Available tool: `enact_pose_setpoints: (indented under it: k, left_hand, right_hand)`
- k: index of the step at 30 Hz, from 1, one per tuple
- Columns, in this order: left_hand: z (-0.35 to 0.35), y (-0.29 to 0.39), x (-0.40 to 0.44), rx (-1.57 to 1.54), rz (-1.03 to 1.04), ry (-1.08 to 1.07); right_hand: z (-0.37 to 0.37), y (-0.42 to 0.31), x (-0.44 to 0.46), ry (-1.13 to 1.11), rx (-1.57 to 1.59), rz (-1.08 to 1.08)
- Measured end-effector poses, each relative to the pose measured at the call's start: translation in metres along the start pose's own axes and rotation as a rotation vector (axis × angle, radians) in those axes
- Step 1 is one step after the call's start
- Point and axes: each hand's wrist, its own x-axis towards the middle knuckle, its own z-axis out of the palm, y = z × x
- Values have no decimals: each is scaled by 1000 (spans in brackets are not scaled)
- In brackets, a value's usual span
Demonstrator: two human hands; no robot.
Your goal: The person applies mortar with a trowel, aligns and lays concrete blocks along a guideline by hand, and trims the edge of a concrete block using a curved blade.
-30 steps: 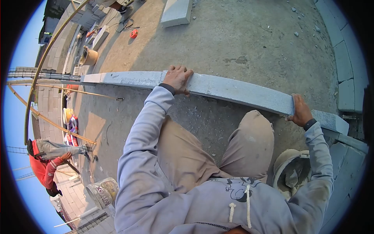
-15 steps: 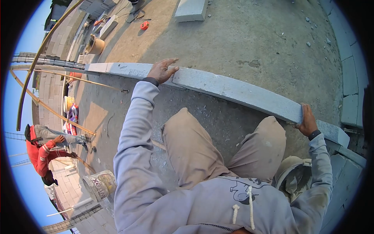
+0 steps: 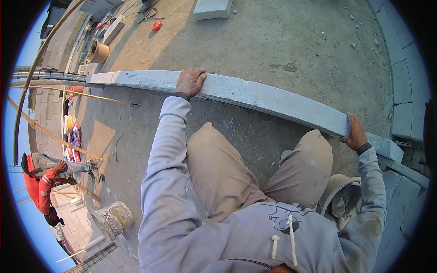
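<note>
A long pale grey concrete block [image 3: 277, 101] lies along the top of a low block wall in front of my knees. My left hand [image 3: 190, 82] is closed over the top near its left end, fingers curled over the far edge, hiding the joint with the neighbouring block [image 3: 145, 78]. At the other end, my right hand [image 3: 355, 132] grips the block's end face, the fingers partly hidden. Just past it, a shorter block [image 3: 383, 146] continues the wall. A bucket [image 3: 328, 193] with a trowel [image 3: 338, 207] in it stands beside my right knee.
A person in red [image 3: 43, 182] bends over at the left, near slanted bamboo poles [image 3: 54, 134]. A mortar-stained bucket [image 3: 113, 219] stands left of me. Beyond the wall are a loose block [image 3: 212, 8], a red tape measure [image 3: 157, 25] and a tan bucket [image 3: 98, 52].
My left hand has gone from raised, spread fingers to closed over the wall top at the joint. My right hand still holds the block's other end. The whole view has shifted slightly.
</note>
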Motion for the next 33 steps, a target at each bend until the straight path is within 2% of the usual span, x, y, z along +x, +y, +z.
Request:
enact_pose_setpoints:
  k: [6,10,13,16,18,22,33]
  left_hand:
    - [-12,4,9,-47,-103,-155]
    - [-8,4,2,42,-97,-106]
    - [-5,6,1,72,-124,-89]
    - [-1,4,-1,93,-149,-85]
    - [-1,5,-2,114,-155,-97]
    - [1,6,-3,122,-127,-66]
    - [9,-9,-1,126,26,-16]
  right_hand:
    - [-4,-1,6,-39,-10,18]
    - [5,9,7,-20,-19,19]
    - [-12,0,7,-115,-25,-10]
    - [-18,4,3,-83,28,105]
    - [-7,23,8,-3,175,219]
    - [6,37,10,2,430,306]
    - [-6,23,10,10,432,355]
